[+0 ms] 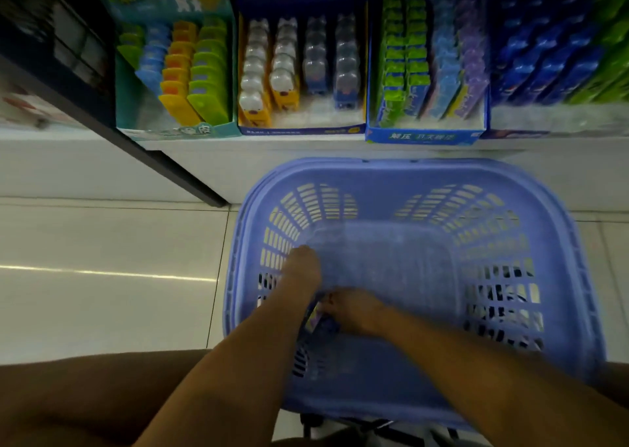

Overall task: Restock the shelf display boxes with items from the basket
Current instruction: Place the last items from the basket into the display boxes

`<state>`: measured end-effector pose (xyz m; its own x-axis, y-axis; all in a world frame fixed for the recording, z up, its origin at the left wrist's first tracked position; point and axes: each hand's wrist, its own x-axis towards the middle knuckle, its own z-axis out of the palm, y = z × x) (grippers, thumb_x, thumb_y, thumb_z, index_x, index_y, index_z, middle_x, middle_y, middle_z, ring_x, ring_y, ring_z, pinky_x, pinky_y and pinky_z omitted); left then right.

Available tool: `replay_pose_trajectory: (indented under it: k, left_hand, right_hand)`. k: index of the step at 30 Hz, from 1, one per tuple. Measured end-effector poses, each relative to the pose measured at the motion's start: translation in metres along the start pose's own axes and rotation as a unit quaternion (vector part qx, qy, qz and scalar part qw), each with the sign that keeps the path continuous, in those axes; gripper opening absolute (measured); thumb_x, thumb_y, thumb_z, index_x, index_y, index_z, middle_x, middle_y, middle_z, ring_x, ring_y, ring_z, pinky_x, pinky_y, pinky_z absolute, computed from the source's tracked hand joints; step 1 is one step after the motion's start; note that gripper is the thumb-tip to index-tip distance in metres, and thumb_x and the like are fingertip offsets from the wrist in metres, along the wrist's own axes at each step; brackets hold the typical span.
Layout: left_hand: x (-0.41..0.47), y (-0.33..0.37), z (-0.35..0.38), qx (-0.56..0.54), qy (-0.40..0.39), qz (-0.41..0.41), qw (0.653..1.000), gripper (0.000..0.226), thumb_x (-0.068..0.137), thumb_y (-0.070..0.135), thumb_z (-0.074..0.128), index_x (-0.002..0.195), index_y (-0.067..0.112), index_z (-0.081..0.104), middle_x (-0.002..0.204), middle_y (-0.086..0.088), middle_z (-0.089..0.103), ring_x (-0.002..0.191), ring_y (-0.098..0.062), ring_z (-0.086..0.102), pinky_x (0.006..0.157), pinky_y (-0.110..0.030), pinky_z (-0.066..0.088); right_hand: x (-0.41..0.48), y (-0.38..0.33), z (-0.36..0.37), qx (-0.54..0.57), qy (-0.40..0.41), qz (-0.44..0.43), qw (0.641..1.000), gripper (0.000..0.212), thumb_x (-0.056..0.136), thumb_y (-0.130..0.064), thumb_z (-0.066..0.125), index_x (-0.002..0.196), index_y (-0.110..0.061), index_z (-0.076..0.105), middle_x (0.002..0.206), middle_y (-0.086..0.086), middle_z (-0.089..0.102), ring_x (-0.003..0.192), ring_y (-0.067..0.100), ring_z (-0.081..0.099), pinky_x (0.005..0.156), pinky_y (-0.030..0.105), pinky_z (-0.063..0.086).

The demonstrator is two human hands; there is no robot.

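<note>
A lilac plastic basket (561,249) sits below the shelf, and both my hands are inside it. My right hand (355,310) is closed around a small purple and dark-blue packet (320,319) near the basket's left wall. My left hand (303,264) reaches further in toward the far left corner; it is blurred and its fingers point away, so its grip is unclear. On the shelf stand three display boxes: a teal one (218,128) with yellow, green and blue packs, a blue one (303,129) with bear-shaped items, and a blue one (425,137) with green, blue and purple packets.
Dark blue and green packets (551,58) fill the shelf at the right. A black shelf upright (177,171) slants down at the left. White floor tiles (102,276) lie left of the basket. My knees (85,402) show at the bottom.
</note>
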<state>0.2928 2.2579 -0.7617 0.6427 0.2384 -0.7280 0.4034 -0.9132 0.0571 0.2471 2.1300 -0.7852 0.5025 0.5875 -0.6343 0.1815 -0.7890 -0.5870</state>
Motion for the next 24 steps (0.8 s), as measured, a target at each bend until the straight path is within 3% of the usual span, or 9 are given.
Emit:
replay_pose_trajectory:
  k: [3,5,8,11,13,17,19,21,24]
  left_hand:
    - [0.007,0.002,0.006,0.025,0.022,-0.011,0.999,0.055,0.098,0.01,0.043,0.145,-0.005,0.02,0.137,-0.021,0.045,0.121,-0.035,0.052,0.095,-0.041,0.046]
    - [0.009,0.004,0.011,0.048,0.049,-0.006,0.998,0.047,0.097,0.008,0.043,0.14,-0.002,0.03,0.132,-0.02,0.051,0.119,-0.033,0.055,0.093,-0.04,0.048]
    - [0.011,0.003,0.012,0.042,0.046,0.002,0.998,0.042,0.097,0.006,0.045,0.137,-0.002,0.038,0.132,-0.019,0.052,0.12,-0.031,0.054,0.095,-0.038,0.047]
    - [0.01,0.006,0.001,-0.048,-0.03,-0.018,0.998,0.039,0.096,0.018,0.052,0.13,0.0,0.05,0.132,-0.017,0.054,0.121,-0.031,0.053,0.097,-0.036,0.045]
    - [0.001,0.013,-0.013,-0.149,-0.047,-0.005,0.988,0.035,0.092,0.024,0.058,0.117,-0.001,0.06,0.12,-0.018,0.062,0.111,-0.031,0.059,0.089,-0.034,0.048]
    - [-0.019,0.028,-0.052,-0.403,0.003,0.027,0.915,0.024,0.093,0.013,0.054,0.077,-0.003,0.062,0.074,-0.023,0.061,0.07,-0.025,0.064,0.055,-0.03,0.046]
    - [-0.033,0.034,-0.08,-0.557,-0.056,0.027,0.828,0.018,0.091,0.008,0.05,0.076,0.001,0.058,0.062,-0.014,0.057,0.047,-0.015,0.058,0.046,-0.025,0.047]
    - [-0.052,0.037,-0.107,-0.615,-0.082,0.079,0.78,0.016,0.09,0.011,0.049,0.083,0.005,0.062,0.071,-0.011,0.059,0.05,-0.013,0.058,0.049,-0.022,0.048]
    - [-0.081,0.035,-0.136,-0.628,-0.066,0.173,0.756,0.025,0.097,0.022,0.046,0.084,0.015,0.066,0.075,-0.004,0.061,0.055,-0.01,0.056,0.047,-0.02,0.043]
  right_hand:
    - [-0.001,0.021,-0.018,0.001,0.002,0.004,1.0,0.028,0.088,-0.022,0.058,0.112,-0.01,0.063,0.117,0.013,0.063,0.107,0.028,0.059,0.087,0.031,0.045]
    - [-0.007,0.037,-0.037,0.014,0.008,0.018,1.0,0.022,0.08,-0.019,0.068,0.101,-0.012,0.062,0.1,0.011,0.064,0.091,0.023,0.06,0.075,0.028,0.043]
    - [-0.019,0.051,-0.074,0.161,0.092,0.045,0.982,0.029,0.073,-0.007,0.078,0.097,-0.007,0.062,0.083,0.009,0.061,0.075,0.015,0.052,0.067,0.026,0.043]
    - [-0.036,0.045,-0.114,0.304,0.11,0.048,0.945,0.029,0.075,0.004,0.074,0.102,-0.004,0.063,0.068,0.002,0.058,0.055,0.002,0.054,0.056,0.018,0.046]
    - [-0.047,0.034,-0.137,0.365,0.101,0.026,0.925,0.028,0.081,0.004,0.068,0.107,-0.004,0.063,0.071,0.002,0.058,0.058,0.0,0.056,0.059,0.015,0.047]
    - [-0.075,0.005,-0.171,0.47,0.102,-0.035,0.876,0.026,0.083,0.007,0.061,0.103,-0.009,0.063,0.075,-0.001,0.062,0.064,0.003,0.058,0.064,0.014,0.05]
    - [-0.092,-0.009,-0.186,0.492,0.107,-0.069,0.861,0.025,0.082,0.009,0.06,0.098,-0.01,0.063,0.072,-0.004,0.064,0.064,0.003,0.06,0.063,0.014,0.051]
    - [-0.109,-0.024,-0.199,0.505,0.125,-0.11,0.847,0.024,0.081,0.006,0.06,0.099,-0.01,0.064,0.072,-0.006,0.067,0.066,0.002,0.062,0.063,0.014,0.052]
    - [-0.128,-0.05,-0.219,0.497,0.214,-0.191,0.819,0.024,0.077,-0.009,0.065,0.1,-0.016,0.068,0.08,-0.008,0.07,0.071,0.006,0.065,0.069,0.016,0.053]
